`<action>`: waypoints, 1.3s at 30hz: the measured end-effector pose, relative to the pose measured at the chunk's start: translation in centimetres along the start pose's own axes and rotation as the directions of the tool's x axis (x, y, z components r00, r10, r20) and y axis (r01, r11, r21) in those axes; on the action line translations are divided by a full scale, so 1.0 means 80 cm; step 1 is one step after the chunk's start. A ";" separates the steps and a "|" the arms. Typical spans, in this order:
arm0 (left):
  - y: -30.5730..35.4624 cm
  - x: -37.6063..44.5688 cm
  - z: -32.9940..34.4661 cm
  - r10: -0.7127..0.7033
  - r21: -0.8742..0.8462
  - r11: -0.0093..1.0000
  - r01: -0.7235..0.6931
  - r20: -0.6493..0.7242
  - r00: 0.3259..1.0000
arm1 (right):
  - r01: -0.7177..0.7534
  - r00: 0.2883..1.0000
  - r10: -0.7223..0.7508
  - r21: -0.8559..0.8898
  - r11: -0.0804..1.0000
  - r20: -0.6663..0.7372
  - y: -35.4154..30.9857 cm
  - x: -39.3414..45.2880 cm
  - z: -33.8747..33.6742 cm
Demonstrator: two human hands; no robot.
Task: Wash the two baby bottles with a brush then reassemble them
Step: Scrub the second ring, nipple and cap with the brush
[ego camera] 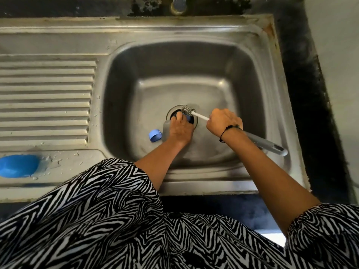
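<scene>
My right hand grips the grey handle of a bottle brush; its grey bristle head points left over the drain. My left hand is down in the steel sink basin, fingers curled on a blue part lying at the drain. A clear bottle body lies partly hidden under that hand. A blue screw ring lies on the basin floor just left of the bottle. The second bottle is not visible.
The sink has a ribbed draining board on its left. A blue object sits on the wet front left ledge. The tap base stands at the back. A dark counter borders the right side.
</scene>
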State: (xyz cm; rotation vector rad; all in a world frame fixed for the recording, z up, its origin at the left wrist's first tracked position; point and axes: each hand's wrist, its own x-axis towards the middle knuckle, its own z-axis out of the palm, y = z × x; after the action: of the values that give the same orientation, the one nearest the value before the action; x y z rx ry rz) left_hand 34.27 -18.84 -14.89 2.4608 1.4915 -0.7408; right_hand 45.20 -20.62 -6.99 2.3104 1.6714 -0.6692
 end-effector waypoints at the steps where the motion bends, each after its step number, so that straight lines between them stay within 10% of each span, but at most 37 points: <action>1: 0.000 -0.001 -0.003 -0.006 -0.047 0.999 0.006 0.001 1.000 | -0.001 1.000 0.001 0.006 1.000 0.002 0.001 -0.001 0.000; 6: -0.015 0.012 -0.021 -0.145 -0.660 0.742 0.118 0.013 0.989 | -0.005 1.000 0.007 0.073 0.997 -0.026 0.004 -0.006 -0.007; 10: -0.035 -0.002 -0.049 -0.241 -0.954 -0.284 0.091 0.163 0.957 | 0.040 0.997 -0.027 0.181 0.983 -0.072 0.006 -0.012 -0.022; 13: -0.047 -0.015 -0.065 -0.264 -0.825 -0.563 -0.043 0.131 0.956 | 0.107 0.988 -0.075 0.235 0.966 -0.138 0.002 -0.021 -0.033; 21: -0.065 -0.040 -0.100 -0.251 -0.496 -0.862 -0.102 0.243 0.937 | 0.236 0.937 -0.133 0.306 0.922 -0.324 -0.003 -0.056 -0.048; 29: -0.083 -0.067 -0.104 -0.192 -0.400 -0.915 -0.052 0.318 0.928 | 0.343 0.905 -0.244 0.259 0.903 -0.349 -0.010 -0.090 -0.067; 34: -0.096 -0.083 -0.109 -0.245 -0.171 -0.964 -0.202 0.286 0.926 | 0.343 0.881 -0.330 -0.024 0.939 -0.339 -0.020 -0.109 -0.065; 39: -0.087 -0.087 -0.118 -0.278 -0.288 -0.936 -0.204 0.245 0.929 | 0.222 0.791 -0.431 -0.452 0.864 -0.434 -0.043 -0.119 -0.061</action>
State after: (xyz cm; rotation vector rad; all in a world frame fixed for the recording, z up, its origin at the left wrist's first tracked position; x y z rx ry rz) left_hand 28.68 -17.22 -2.56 -0.0360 0.9621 1.2055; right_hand 40.69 -25.40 2.09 2.0269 2.2348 0.2802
